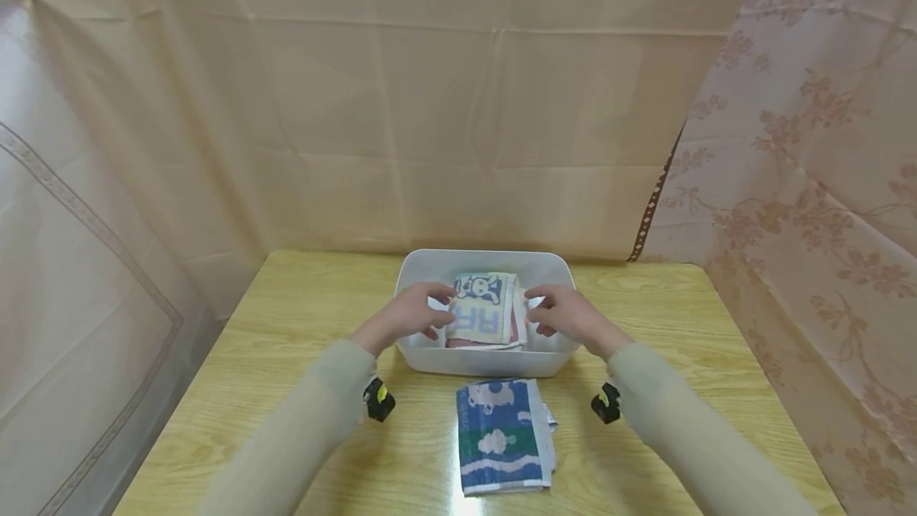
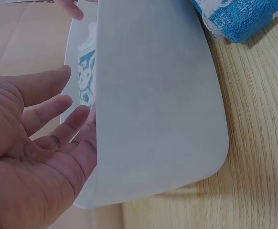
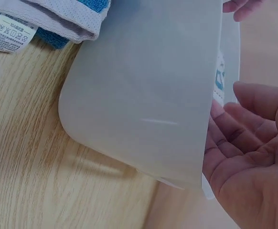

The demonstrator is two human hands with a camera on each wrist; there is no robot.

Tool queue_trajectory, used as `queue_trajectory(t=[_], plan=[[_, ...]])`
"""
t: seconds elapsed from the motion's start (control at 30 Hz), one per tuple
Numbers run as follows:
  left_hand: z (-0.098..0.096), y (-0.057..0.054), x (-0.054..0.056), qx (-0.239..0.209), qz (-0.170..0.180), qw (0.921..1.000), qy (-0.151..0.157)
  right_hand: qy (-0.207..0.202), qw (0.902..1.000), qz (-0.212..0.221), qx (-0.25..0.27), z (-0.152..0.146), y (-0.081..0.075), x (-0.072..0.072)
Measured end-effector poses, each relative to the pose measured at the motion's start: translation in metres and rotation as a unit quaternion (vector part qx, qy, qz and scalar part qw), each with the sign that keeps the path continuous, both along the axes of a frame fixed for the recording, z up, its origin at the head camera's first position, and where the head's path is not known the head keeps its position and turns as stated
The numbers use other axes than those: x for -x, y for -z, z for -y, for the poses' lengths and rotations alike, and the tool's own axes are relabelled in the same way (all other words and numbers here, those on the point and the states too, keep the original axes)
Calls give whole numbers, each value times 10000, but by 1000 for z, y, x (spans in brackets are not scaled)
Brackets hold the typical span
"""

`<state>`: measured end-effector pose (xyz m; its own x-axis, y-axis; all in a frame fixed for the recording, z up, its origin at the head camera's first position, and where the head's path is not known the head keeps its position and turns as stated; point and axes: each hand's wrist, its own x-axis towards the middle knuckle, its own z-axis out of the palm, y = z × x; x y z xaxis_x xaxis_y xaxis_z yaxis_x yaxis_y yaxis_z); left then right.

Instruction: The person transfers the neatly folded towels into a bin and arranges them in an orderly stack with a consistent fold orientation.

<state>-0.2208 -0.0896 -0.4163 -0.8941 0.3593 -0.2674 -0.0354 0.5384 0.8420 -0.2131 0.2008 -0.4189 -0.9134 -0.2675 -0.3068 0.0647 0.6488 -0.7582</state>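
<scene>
A folded cream towel [image 1: 481, 317] with a blue bear pattern lies on top of other folded cloths inside a white plastic bin [image 1: 487, 361]. My left hand [image 1: 418, 309] reaches over the bin's left side, fingertips right at the towel's left edge. From the right side comes my right hand [image 1: 566, 313], its loosely bent fingers beside the stack's right edge. In both wrist views the thumbs stand apart from the fingers, and the bin wall hides part of the fingers. A folded blue towel [image 1: 497, 436] with white figures and a green band lies in front of the bin.
The bin stands near the back edge of a wooden table [image 1: 322, 325]. Behind it hangs a beige curtain [image 1: 444, 102], and a flowered cloth [image 1: 824, 181] hangs at the right. A white care label [image 3: 11, 33] sticks out from the blue towel.
</scene>
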Motion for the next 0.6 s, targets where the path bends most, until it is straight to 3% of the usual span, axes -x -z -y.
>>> queue_trajectory(t=[0.3, 0.6], plan=[[9, -4, -4, -296, -52, 9995, 138, -130, 9990, 58, 416, -9, -5, -7], [13, -11, -13, -558, 112, 9981, 216, -355, 9955, 247, 841, -15, -13, -17]])
